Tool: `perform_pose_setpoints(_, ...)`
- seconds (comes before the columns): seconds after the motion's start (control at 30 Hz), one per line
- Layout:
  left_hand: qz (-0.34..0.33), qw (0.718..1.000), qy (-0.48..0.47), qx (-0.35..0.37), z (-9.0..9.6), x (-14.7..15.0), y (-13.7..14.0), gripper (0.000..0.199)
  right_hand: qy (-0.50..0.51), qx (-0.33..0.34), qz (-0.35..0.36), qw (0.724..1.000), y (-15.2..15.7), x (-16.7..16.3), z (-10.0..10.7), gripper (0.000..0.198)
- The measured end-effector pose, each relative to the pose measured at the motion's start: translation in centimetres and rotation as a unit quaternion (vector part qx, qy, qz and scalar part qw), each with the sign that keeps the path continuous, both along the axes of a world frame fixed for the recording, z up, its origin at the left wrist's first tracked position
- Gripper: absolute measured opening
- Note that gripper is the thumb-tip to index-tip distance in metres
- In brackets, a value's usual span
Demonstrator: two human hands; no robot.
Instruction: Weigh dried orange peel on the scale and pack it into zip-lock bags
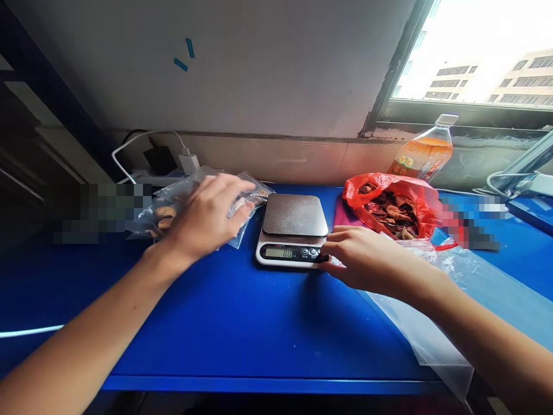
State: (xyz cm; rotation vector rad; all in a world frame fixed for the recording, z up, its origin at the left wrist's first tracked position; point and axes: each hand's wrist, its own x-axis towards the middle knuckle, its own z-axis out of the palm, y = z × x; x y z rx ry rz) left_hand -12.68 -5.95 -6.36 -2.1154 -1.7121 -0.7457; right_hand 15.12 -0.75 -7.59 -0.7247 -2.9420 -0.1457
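The kitchen scale (295, 213) stood on the blue surface (216, 328) between the two hands, its metal plate in full view. Its display (279, 252) seemed to show an 8 and a 0, though any decimal point was hard to make out. The right hand (365, 253) was at the scale's right front corner, covering the end of the button panel; its fingertips were partly hidden, and whether its fingers were clamped on the casing could not be told. The left hand (213, 216), slightly blurred, hung over clear bags (144, 222), thumb and fingers apart, masking much of their contents; pale, rounded pieces (165, 213) showed beside the wrist. Right of the scale, a red bag (425, 196) gaped around brown dried pieces (393, 210), the lower ones out of sight. It hid the base of a bottle (427, 150) behind. The right forearm crossed a flat clear sheet (406, 323), and blocky patches obscured both sides.
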Motion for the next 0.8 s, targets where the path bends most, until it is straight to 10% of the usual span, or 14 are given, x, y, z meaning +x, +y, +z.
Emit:
perform_pose_setpoints(0.17, 0.229, 0.966, 0.031, -0.114, -1.6, -3.5, 2.7, 0.064, -0.010, 0.005, -0.008, 1.000, 0.0, 0.1, -0.2, 0.012)
perform_pose_setpoints(0.5, 0.218, 0.970, -0.011, 0.109, 1.4, -7.9, 1.0, 0.055, -0.013, 0.018, -0.004, 1.000, -0.3, 0.0, -0.2, 0.010)
perform_pose_setpoints(0.8, 0.290, 0.954, -0.067, 0.036, 0.0, -11.5, 0.4, 0.066, 0.025, 0.014, 0.023, 0.999, -0.1, 0.5, 0.2, 0.013)
